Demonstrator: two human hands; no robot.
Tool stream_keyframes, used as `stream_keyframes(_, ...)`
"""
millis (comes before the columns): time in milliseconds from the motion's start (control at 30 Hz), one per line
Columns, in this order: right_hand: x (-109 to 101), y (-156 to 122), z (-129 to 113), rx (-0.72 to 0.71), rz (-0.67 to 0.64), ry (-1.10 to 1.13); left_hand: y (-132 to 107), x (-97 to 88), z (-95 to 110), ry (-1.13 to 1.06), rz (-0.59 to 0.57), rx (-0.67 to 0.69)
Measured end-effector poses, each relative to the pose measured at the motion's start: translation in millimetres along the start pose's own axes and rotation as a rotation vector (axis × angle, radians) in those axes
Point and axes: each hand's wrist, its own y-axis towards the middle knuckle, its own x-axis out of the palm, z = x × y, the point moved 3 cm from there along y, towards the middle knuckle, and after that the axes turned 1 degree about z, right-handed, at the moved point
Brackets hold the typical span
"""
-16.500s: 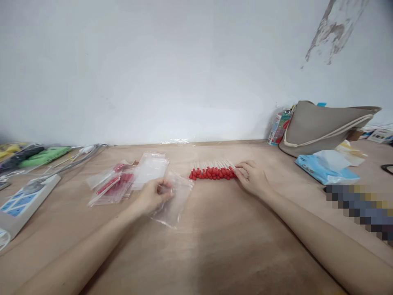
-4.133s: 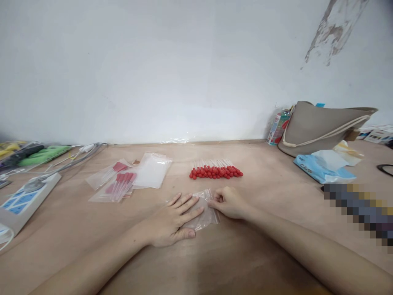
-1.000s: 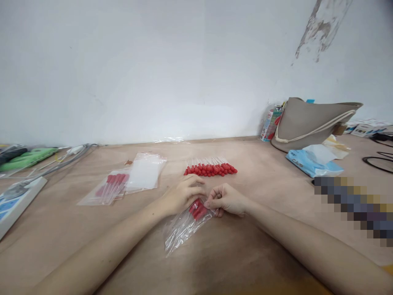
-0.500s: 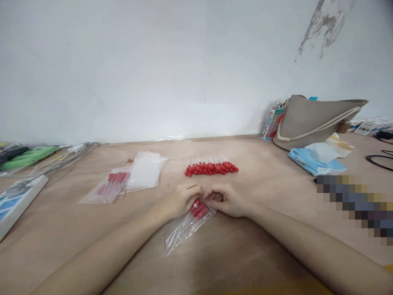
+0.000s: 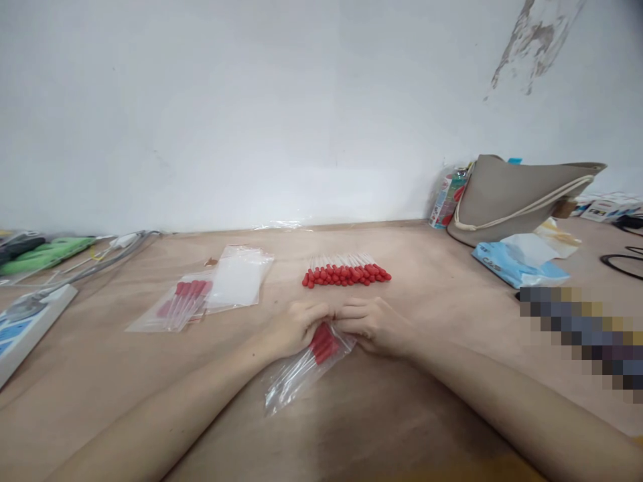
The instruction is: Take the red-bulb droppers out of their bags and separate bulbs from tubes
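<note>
Between my hands is a clear zip-lock bag (image 5: pixel 286 391) holding several droppers with red rubber bulbs (image 5: pixel 324 343) and thin clear tubes. My left hand (image 5: pixel 305 325) pinches the bag's upper edge. Right beside it, my right hand (image 5: pixel 372 324) has its fingers closed on the same edge, toward the right corner. The fingertips of both hands nearly meet, and the exact grip is partly hidden. Beyond them a row of loose red-bulbed droppers (image 5: pixel 346 274) lies with bulbs toward me and tubes toward the wall.
Left of the hands lie a filled bag of droppers (image 5: pixel 183 301) and a stack of flat bags (image 5: pixel 238 278). A power strip (image 5: pixel 35 328) is at far left. To the right are a tissue pack (image 5: pixel 522 264), a grey bag (image 5: pixel 517 197) and a bottle (image 5: pixel 446 197).
My right hand's fingers have straightened and moved in against the left fingertips along the bag's edge. The bag's lower end has shifted slightly left.
</note>
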Motion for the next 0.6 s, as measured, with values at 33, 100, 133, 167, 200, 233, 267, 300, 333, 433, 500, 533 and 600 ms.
stream_keyframes(33, -4, 0, -1, -0.012, -0.023, 0.005, 1, -3.6, -1, -0.011, 0.047, -0.017)
stream_keyframes(100, -10, 0, -3, -0.001, -0.036, 0.017, 2, -12.3, -3, -0.032, 0.147, -0.037)
stream_keyframes(133, -13, 0, -3, 0.018, -0.032, 0.033, 3, -16.4, -4, -0.036, 0.182, -0.037)
stream_keyframes(167, -14, 0, -3, 0.038, -0.034, 0.065, 4, -20.0, -4, -0.034, 0.202, -0.029)
stream_keyframes(200, -14, -1, -3, 0.058, -0.043, 0.119, 4, -22.7, -4, -0.029, 0.207, -0.016)
stream_keyframes(233, -13, -1, -3, 0.083, -0.057, 0.196, 5, -24.6, -4, -0.019, 0.199, 0.004)
stream_keyframes(267, -11, -1, -2, 0.12, -0.065, 0.289, 5, -25.4, -4, -0.003, 0.179, 0.034)
stream_keyframes(300, -8, -1, -1, 0.175, -0.063, 0.389, 5, -25.2, -3, 0.02, 0.143, 0.072)
stream_keyframes(333, -5, -1, 1, 0.244, -0.047, 0.48, 5, -24.1, -2, 0.05, 0.095, 0.11)
stream_keyframes(433, 7, 1, 5, 0.429, 0.01, 0.625, 3, -17.8, 5, 0.135, -0.078, 0.169)
stream_keyframes(500, 14, 3, 5, 0.478, 0.022, 0.643, -3, -16.2, 12, 0.136, -0.123, 0.13)
stream_keyframes(533, 16, 4, 5, 0.488, 0.02, 0.645, -8, -16.9, 16, 0.124, -0.112, 0.088)
stream_keyframes(600, 21, 6, 4, 0.507, 0.007, 0.645, -22, -19.2, 22, 0.1, -0.076, -0.014)
